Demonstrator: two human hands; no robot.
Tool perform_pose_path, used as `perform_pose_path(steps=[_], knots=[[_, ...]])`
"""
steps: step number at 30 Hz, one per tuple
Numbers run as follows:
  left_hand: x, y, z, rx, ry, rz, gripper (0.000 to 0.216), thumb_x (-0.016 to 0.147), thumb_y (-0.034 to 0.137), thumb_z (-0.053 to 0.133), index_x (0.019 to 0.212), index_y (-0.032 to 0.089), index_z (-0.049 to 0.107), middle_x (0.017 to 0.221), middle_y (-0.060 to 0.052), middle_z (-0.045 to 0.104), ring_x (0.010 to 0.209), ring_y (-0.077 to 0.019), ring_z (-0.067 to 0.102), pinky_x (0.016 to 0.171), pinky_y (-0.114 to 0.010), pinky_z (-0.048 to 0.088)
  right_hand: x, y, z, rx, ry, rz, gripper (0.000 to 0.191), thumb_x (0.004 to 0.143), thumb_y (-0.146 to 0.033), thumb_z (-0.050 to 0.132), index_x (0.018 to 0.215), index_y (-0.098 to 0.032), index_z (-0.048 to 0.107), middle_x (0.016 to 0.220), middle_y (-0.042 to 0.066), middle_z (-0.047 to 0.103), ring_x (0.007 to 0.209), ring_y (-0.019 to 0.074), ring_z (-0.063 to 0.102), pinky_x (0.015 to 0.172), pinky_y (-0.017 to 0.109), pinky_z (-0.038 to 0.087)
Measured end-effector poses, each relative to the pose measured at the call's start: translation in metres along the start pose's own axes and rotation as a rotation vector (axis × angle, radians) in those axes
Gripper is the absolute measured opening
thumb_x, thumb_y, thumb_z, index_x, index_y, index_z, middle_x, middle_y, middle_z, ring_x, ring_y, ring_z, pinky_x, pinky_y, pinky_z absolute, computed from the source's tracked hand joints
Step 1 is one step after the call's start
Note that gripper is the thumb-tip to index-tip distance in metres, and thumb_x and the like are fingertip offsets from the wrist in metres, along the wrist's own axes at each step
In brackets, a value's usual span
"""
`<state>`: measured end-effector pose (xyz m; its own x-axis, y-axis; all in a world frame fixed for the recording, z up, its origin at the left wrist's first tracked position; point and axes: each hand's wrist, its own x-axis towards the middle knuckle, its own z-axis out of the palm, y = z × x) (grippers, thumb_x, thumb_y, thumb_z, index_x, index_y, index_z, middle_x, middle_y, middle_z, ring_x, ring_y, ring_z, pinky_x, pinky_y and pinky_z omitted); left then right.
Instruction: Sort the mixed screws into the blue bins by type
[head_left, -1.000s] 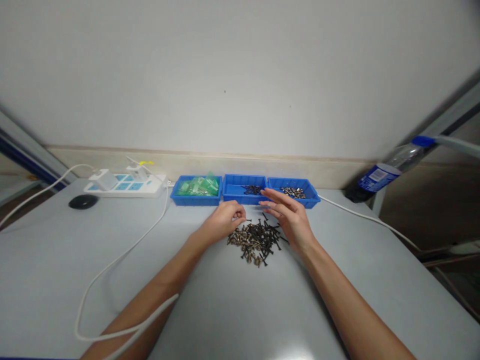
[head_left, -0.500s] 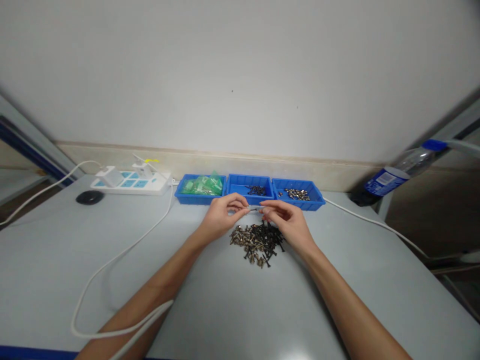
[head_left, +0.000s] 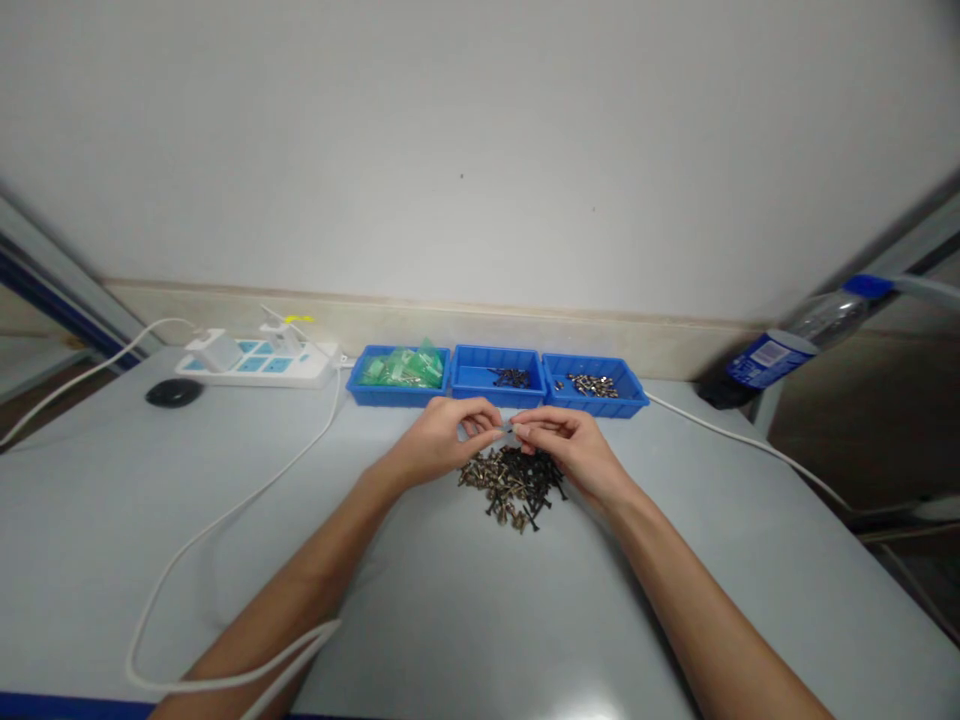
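Observation:
Above the loose pile, the fingertips of my left hand (head_left: 442, 440) and my right hand (head_left: 576, 450) almost meet. A small dark screw (head_left: 509, 431) shows between them, its ends covered by the pinched fingers of both hands. Just below lies a mixed pile of screws, brassy ones (head_left: 504, 486) on the left and black ones (head_left: 534, 480) on the right. Behind my hands stand three blue trays: the left tray (head_left: 397, 397) holds green plastic bags (head_left: 405, 367), the middle tray (head_left: 484, 392) black screws (head_left: 512, 378), the right tray (head_left: 619, 406) shiny metal pieces (head_left: 594, 386).
At the back left, a white power strip (head_left: 311, 372) with plugs stands near a black mouse (head_left: 174, 392). A white cable (head_left: 225, 520) loops over the table and across my left forearm. A bottle (head_left: 772, 358) with a blue cap leans at the back right.
Both hands have shifted slightly down, and their fingertips have come closer together around the screw. Less of the screw is visible now. The camera view has moved a little.

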<state>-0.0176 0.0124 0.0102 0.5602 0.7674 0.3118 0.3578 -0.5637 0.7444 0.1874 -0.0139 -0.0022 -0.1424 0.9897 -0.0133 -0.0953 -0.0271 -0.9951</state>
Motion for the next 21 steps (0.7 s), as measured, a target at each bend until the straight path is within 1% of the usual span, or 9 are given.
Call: perform_pose_path(steps=[2,3,5,7,8,10,13,18,21], knots=[[-0.002,-0.003,-0.006,0.153,-0.072,0.033,0.014,0.088,0.019,0.058,0.087,0.016,0.072,0.077,-0.003,0.072,0.071,-0.0142,0.064,0.071,-0.026,0.048,0.000,0.001,0.000,-0.005,0.018,-0.004,0.025,0.067,-0.036,0.084,0.085,-0.020,0.078,0.072,0.004,0.073,0.064,0.0156,0.063,0.071,0.034,0.051],[-0.003,-0.005,-0.008,0.207,-0.104,0.044,0.015,0.087,0.017,0.058,0.085,0.016,0.072,0.077,-0.004,0.072,0.071,-0.0147,0.064,0.071,-0.026,0.047,0.000,0.001,0.000,0.003,0.028,-0.016,0.027,0.067,-0.036,0.084,0.088,-0.020,0.078,0.077,0.005,0.075,0.070,0.0173,0.066,0.075,0.035,0.052],[-0.004,-0.010,-0.012,0.259,-0.167,0.051,0.016,0.086,0.014,0.057,0.085,0.015,0.073,0.079,-0.005,0.073,0.074,-0.0160,0.065,0.071,-0.026,0.046,0.001,0.001,0.000,0.041,0.046,-0.070,0.035,0.069,-0.034,0.083,0.102,-0.023,0.076,0.099,0.007,0.076,0.089,0.0215,0.069,0.088,0.040,0.052],[-0.005,-0.014,-0.013,0.272,-0.224,0.055,0.016,0.085,0.012,0.058,0.088,0.015,0.074,0.082,-0.006,0.074,0.076,-0.0169,0.066,0.072,-0.026,0.046,0.001,0.000,0.001,0.085,0.057,-0.138,0.052,0.070,-0.031,0.082,0.120,-0.030,0.068,0.125,0.007,0.069,0.110,0.0242,0.066,0.099,0.043,0.048],[-0.005,-0.015,-0.013,0.280,-0.242,0.060,0.017,0.085,0.011,0.058,0.089,0.015,0.074,0.083,-0.006,0.074,0.077,-0.0172,0.066,0.073,-0.027,0.046,0.000,-0.001,0.001,0.096,0.059,-0.162,0.059,0.071,-0.030,0.082,0.127,-0.033,0.064,0.134,0.006,0.063,0.116,0.0250,0.063,0.102,0.045,0.046],[-0.005,-0.017,-0.011,0.307,-0.246,0.075,0.017,0.085,0.010,0.058,0.088,0.015,0.074,0.083,-0.006,0.073,0.078,-0.0176,0.065,0.075,-0.028,0.046,0.000,-0.003,0.001,0.096,0.069,-0.179,0.066,0.071,-0.030,0.081,0.133,-0.037,0.057,0.143,0.005,0.056,0.121,0.0261,0.060,0.102,0.047,0.047],[-0.006,-0.019,-0.009,0.350,-0.207,0.091,0.016,0.086,0.010,0.057,0.089,0.015,0.072,0.086,-0.007,0.070,0.080,-0.0185,0.063,0.077,-0.029,0.047,0.000,-0.005,-0.001,0.085,0.085,-0.158,0.058,0.074,-0.031,0.078,0.129,-0.037,0.060,0.142,0.005,0.056,0.116,0.0265,0.063,0.098,0.047,0.049],[-0.005,-0.018,-0.006,0.395,-0.151,0.136,0.021,0.090,0.011,0.051,0.092,0.013,0.072,0.091,-0.010,0.067,0.084,-0.0201,0.063,0.079,-0.032,0.049,0.000,-0.005,-0.004,0.078,0.097,-0.129,0.041,0.076,-0.032,0.076,0.115,-0.027,0.067,0.126,0.009,0.067,0.096,0.0237,0.069,0.085,0.041,0.053],[-0.002,-0.013,-0.005,0.332,-0.036,0.145,0.020,0.089,0.012,0.053,0.090,0.014,0.073,0.089,-0.009,0.068,0.082,-0.0191,0.064,0.078,-0.032,0.051,0.001,-0.003,-0.005,0.086,0.082,-0.112,0.035,0.076,-0.031,0.076,0.110,-0.025,0.069,0.118,0.009,0.071,0.086,0.0209,0.069,0.080,0.037,0.053]])
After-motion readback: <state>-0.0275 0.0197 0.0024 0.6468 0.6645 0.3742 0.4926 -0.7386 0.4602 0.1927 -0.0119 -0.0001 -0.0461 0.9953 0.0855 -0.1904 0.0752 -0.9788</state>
